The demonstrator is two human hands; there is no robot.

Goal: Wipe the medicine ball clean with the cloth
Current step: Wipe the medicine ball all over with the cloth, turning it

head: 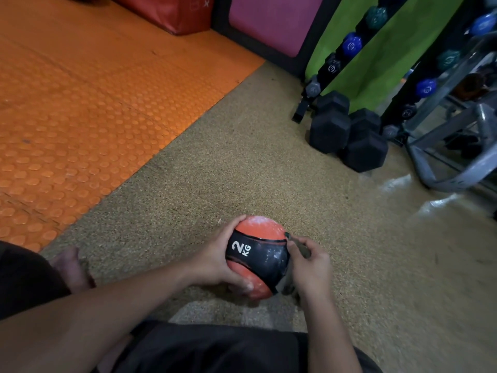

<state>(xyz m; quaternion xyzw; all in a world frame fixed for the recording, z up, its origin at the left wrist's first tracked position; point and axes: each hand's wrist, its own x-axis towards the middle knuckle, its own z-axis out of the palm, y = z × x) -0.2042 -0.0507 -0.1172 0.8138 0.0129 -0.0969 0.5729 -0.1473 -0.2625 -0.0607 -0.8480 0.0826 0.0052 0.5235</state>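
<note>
Medicine ball [255,254], round orange-black rubber: my left hand [215,258] grips it, right hand [309,267] pinches small dark cloth [301,247] against side; white dust remains on top.

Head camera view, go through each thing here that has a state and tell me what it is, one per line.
medicine ball: held off the floor, whitish dust on its top
cloth: bunched, pressed against the ball's right side
left hand: grips the ball's left side
right hand: grips the cloth
black dumbbells: resting on the floor by the rack
</note>
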